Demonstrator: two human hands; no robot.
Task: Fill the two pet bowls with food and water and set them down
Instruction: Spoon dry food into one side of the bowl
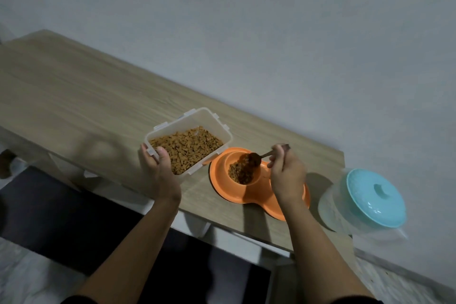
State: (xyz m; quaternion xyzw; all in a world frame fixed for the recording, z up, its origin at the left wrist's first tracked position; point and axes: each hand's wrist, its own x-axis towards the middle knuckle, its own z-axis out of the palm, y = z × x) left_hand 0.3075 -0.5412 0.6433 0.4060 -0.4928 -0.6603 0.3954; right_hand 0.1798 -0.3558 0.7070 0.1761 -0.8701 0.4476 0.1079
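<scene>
An orange double pet bowl [222,175] lies on the wooden table [74,86] near its front edge. Its far bowl holds brown kibble [240,172]; the near bowl is hidden under my right arm. My right hand [287,175] grips a dark spoon [256,157] tipped over the far bowl, kibble falling from it. Just left of the bowl, a clear plastic container [187,142] is half full of kibble. My left hand [158,168] holds its near left corner, thumb over the rim.
A clear jug with a turquoise lid [370,200] stands at the table's right end, partly over the edge. A pale wall runs close behind the table. A dark mat [61,217] lies on the floor below the front edge.
</scene>
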